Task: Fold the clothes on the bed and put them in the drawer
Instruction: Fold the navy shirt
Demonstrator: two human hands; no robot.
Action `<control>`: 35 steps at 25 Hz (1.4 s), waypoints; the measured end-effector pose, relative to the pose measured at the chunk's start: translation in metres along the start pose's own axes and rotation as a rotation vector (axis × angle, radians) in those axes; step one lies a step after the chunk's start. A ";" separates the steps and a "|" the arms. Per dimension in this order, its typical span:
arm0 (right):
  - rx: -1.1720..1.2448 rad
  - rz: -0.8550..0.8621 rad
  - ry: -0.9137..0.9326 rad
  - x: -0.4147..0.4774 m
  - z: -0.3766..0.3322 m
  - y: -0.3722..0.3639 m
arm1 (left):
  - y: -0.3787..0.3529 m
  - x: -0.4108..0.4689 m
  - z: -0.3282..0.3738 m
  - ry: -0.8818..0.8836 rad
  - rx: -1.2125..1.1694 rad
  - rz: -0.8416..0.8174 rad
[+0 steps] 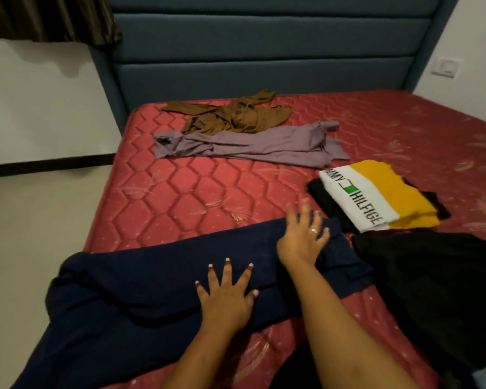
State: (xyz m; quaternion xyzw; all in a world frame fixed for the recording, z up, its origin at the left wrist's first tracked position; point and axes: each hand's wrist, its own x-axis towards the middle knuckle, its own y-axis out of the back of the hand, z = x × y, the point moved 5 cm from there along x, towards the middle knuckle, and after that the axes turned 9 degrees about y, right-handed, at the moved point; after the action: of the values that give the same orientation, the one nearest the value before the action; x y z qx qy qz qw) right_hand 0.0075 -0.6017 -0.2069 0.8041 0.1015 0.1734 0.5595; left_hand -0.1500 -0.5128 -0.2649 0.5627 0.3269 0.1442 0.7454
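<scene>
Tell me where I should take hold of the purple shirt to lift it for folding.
Probably at the collar of the purple shirt, coming from the left. The shirt lies stretched sideways with the collar at its left end, so lifted there it should hang straight.

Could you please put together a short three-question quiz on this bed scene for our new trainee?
1. True or false: the left hand and the right hand both lie flat on the navy garment.
2. Fill in: the folded yellow-and-white T-shirt rests on a ___ garment.
3. Which lies nearest the headboard? A the brown shirt; B the navy garment; C the yellow-and-white T-shirt.
Key: 1 true; 2 black; 3 A.
</scene>
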 end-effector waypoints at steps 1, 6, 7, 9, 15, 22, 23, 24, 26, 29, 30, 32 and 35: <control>-0.008 -0.125 0.109 -0.002 -0.013 -0.020 | 0.007 0.009 0.000 0.009 -0.043 -0.017; 0.024 -0.424 0.214 -0.013 -0.026 -0.071 | 0.019 0.059 -0.010 0.045 -0.037 -0.063; 0.000 -0.425 0.224 -0.013 -0.026 -0.075 | 0.016 0.062 -0.011 0.052 -0.018 -0.070; -0.013 -0.405 0.233 -0.014 -0.028 -0.072 | 0.014 0.066 -0.011 0.047 -0.008 -0.061; 0.041 -0.415 0.204 -0.001 -0.028 -0.070 | 0.017 0.080 -0.013 0.031 -0.013 -0.060; -0.017 -0.322 -0.076 0.022 0.018 -0.037 | 0.017 0.076 -0.014 0.033 -0.058 -0.049; -0.011 -0.338 -0.099 0.022 0.021 -0.036 | 0.016 0.076 -0.014 0.033 -0.063 -0.045; 0.002 -0.357 -0.109 0.024 0.023 -0.035 | 0.016 0.077 -0.015 0.035 -0.068 -0.046; 0.027 -0.387 -0.116 0.028 0.024 -0.034 | 0.017 0.079 -0.017 0.044 -0.097 -0.044; 0.034 -0.377 -0.136 0.029 0.025 -0.031 | 0.018 0.082 -0.021 0.089 -0.240 0.031; 0.031 -0.371 -0.150 0.029 0.024 -0.031 | 0.021 0.082 -0.023 0.117 -0.295 0.084; 0.031 -0.361 -0.179 0.029 0.025 -0.029 | 0.030 0.083 -0.030 0.173 -0.302 0.235; 0.059 -0.291 -0.190 0.031 0.023 -0.022 | 0.041 0.085 -0.045 0.209 -0.232 0.403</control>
State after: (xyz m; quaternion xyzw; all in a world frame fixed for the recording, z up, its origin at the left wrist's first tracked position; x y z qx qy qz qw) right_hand 0.0457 -0.6025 -0.2294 0.8097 0.1686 0.0108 0.5620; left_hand -0.1096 -0.4171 -0.2615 0.5092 0.2646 0.3839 0.7234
